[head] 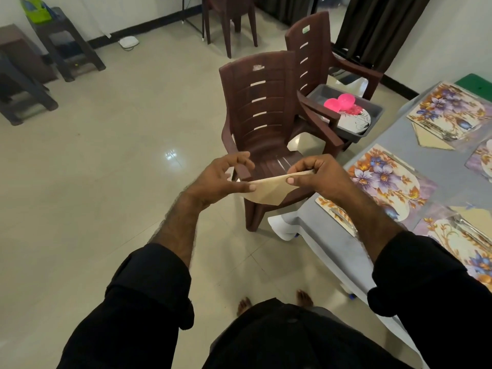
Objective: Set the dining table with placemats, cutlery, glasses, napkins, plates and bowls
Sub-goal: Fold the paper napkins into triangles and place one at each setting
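While hands [269, 174] pinch napkin [269, 191], underside hidden

A beige napkin [269, 189] is stretched between both hands, pinched at its left end by the left hand [223, 177] and at its right end by the right hand [319, 174]. Its folded body sags below the grip to a blunt point. Right of the grip, floral placemats [383, 179] lie flat on the worktop [436, 163], some bearing cutlery [439, 133] and folded napkins.
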